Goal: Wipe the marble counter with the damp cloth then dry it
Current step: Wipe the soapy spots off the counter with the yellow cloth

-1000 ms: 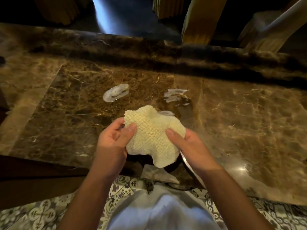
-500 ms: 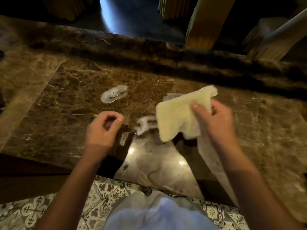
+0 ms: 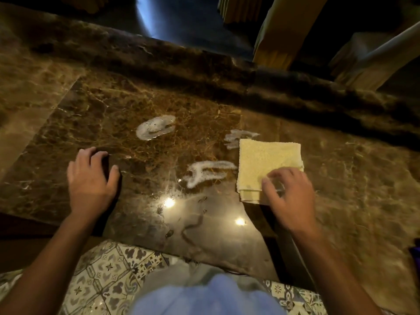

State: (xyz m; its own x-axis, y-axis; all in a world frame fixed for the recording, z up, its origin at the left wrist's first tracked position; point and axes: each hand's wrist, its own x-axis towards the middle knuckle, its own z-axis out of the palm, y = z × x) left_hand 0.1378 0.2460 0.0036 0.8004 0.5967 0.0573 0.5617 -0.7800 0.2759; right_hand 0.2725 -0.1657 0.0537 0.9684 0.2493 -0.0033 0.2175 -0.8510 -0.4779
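Observation:
A pale yellow folded cloth (image 3: 266, 163) lies flat on the dark brown marble counter (image 3: 113, 110), right of centre. My right hand (image 3: 291, 198) hovers over the cloth's near right corner with fingers spread and curled, blurred by motion; whether the fingertips touch the cloth I cannot tell. Resting on the counter to the left, fingers apart and holding nothing, is my left hand (image 3: 92, 180). White wet smears mark the marble: one (image 3: 155, 127) at centre left, one (image 3: 209, 172) just left of the cloth, one (image 3: 238, 136) beyond its far left corner.
A raised marble ledge (image 3: 204, 71) runs along the counter's far side. Wooden furniture legs (image 3: 281, 32) stand beyond it. The near counter edge (image 3: 204, 258) meets patterned floor tiles (image 3: 109, 276). Two light reflections shine on the marble near me.
Both hands held the crumpled cloth a second ago. The left hand let go and moved left onto the counter; the right hand carried the cloth to the right and laid it down flat.

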